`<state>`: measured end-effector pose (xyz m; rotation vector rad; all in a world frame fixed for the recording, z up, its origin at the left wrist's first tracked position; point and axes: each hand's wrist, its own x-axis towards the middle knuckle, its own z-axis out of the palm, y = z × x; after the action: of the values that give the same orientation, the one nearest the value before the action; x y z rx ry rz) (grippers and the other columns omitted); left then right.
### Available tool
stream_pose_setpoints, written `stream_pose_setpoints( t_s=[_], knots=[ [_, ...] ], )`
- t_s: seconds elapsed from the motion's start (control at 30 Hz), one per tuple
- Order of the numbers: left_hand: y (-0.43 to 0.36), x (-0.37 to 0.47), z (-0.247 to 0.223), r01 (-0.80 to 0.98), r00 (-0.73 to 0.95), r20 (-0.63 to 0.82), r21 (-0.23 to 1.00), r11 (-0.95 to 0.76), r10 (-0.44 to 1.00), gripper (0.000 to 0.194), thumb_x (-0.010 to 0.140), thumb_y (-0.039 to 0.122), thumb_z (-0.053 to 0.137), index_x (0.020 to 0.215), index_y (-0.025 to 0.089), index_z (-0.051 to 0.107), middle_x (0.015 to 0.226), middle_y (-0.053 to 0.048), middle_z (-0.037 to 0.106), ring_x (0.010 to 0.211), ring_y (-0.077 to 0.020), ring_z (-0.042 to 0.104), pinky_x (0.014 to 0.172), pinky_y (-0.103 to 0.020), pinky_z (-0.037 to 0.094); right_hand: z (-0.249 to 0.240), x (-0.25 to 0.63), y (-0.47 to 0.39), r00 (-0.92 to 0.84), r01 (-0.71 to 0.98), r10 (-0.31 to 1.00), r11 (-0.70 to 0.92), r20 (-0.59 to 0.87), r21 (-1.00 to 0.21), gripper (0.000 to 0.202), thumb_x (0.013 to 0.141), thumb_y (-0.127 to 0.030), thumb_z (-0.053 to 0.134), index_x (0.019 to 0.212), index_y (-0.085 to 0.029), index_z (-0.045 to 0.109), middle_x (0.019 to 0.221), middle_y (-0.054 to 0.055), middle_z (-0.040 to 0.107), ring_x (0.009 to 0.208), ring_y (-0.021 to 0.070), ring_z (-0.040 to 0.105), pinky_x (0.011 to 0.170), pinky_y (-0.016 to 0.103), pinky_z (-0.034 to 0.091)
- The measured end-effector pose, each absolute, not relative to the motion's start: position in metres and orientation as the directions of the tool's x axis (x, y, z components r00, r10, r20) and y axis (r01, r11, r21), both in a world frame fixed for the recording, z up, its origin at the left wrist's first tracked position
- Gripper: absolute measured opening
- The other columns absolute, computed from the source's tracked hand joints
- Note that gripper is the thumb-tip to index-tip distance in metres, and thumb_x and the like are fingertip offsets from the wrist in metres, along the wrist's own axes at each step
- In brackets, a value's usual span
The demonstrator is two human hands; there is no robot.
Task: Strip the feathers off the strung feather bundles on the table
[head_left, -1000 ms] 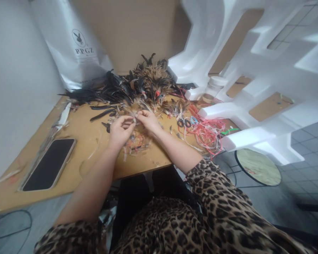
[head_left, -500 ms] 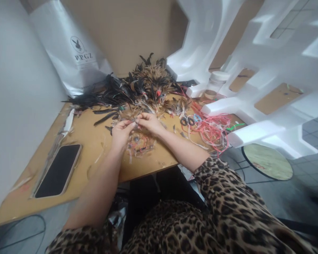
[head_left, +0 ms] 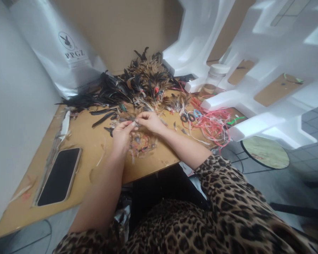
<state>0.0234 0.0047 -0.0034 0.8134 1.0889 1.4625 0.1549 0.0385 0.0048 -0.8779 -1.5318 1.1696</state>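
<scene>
My left hand (head_left: pixel 122 134) and my right hand (head_left: pixel 150 122) meet above the wooden table, both pinched closed, fingertips almost touching. Between them is a small bunch of brownish feathers (head_left: pixel 129 116), partly hidden by the fingers and blurred against the feathers behind. Just below my hands lies a scatter of feather scraps and reddish bits (head_left: pixel 141 144). Beyond them rises a big pile of brown feathers (head_left: pixel 152 72), with long black feathers (head_left: pixel 106 88) to its left. A smaller group of brown feather tufts (head_left: pixel 177 101) rests right of my hands.
A phone (head_left: pixel 59 176) lies at the left of the table (head_left: pixel 95 190). Black-handled scissors (head_left: pixel 187 117) sit beside tangled pink ribbon (head_left: pixel 212 123). A clear jar (head_left: pixel 215 77) and large white foam pieces (head_left: pixel 254 128) stand at right. A white bag (head_left: pixel 69 70) stands back left.
The view has shifted slightly. Both hands stay together at nearly the same spot, and the brown feathers at the fingertips stand out less than before.
</scene>
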Motion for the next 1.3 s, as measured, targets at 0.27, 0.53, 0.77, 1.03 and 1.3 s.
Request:
stream_pose_setpoints(
  t_s=[0.27,0.53,0.77,1.03,1.3],
  knots=[
    [0.005,0.018,0.002,-0.516,-0.027,-0.146,0.849,0.111,0.989,0.016,0.059,0.009,0.070,0.071,0.011,0.061,0.062,-0.001,0.063,0.051,-0.0056,0.058,0.041,-0.011,0.040,0.001,0.151,0.036,-0.282,-0.282,0.945,0.084,0.166,-0.956,0.021,0.061,-0.031,0.069,0.069,-0.013,0.063,0.062,-0.003,0.060,0.058,0.0060,0.049,0.062,0.020,0.039],
    [0.006,0.020,-0.002,-0.255,-0.236,0.062,0.959,-0.124,0.970,0.022,0.056,0.020,0.074,0.074,0.013,0.062,0.056,0.000,0.062,0.047,-0.0081,0.057,0.041,-0.014,0.039,0.003,0.148,0.032,-0.102,-0.153,0.971,0.199,0.215,-0.968,0.021,0.061,-0.031,0.068,0.069,-0.013,0.060,0.064,-0.003,0.059,0.059,0.0062,0.049,0.061,0.020,0.039],
    [0.005,0.023,-0.002,0.015,-0.353,0.239,0.968,-0.250,0.904,0.020,0.061,0.026,0.071,0.074,0.014,0.062,0.059,-0.001,0.063,0.053,-0.0100,0.060,0.048,-0.018,0.045,0.003,0.147,0.028,-0.101,0.072,0.949,0.307,0.299,-0.949,0.025,0.067,-0.036,0.063,0.071,-0.012,0.064,0.065,0.001,0.062,0.059,0.0080,0.050,0.059,0.021,0.040],
    [0.002,0.026,-0.004,0.075,-0.325,0.349,0.936,-0.344,0.879,0.018,0.061,0.025,0.072,0.073,0.014,0.064,0.068,-0.001,0.063,0.058,-0.0107,0.062,0.056,-0.021,0.049,-0.001,0.146,0.031,-0.093,0.120,0.947,0.318,0.308,-0.941,0.020,0.070,-0.031,0.059,0.068,-0.012,0.065,0.065,0.002,0.065,0.059,0.0092,0.054,0.059,0.021,0.040],
    [0.005,0.025,-0.003,-0.082,-0.301,0.194,0.970,-0.228,0.934,0.018,0.057,0.021,0.074,0.071,0.014,0.066,0.061,-0.001,0.064,0.055,-0.0096,0.060,0.053,-0.019,0.048,0.002,0.147,0.035,-0.126,0.019,0.965,0.232,0.228,-0.972,0.013,0.066,-0.024,0.059,0.061,-0.012,0.061,0.059,-0.002,0.059,0.054,0.0064,0.047,0.055,0.019,0.037]
  ],
)
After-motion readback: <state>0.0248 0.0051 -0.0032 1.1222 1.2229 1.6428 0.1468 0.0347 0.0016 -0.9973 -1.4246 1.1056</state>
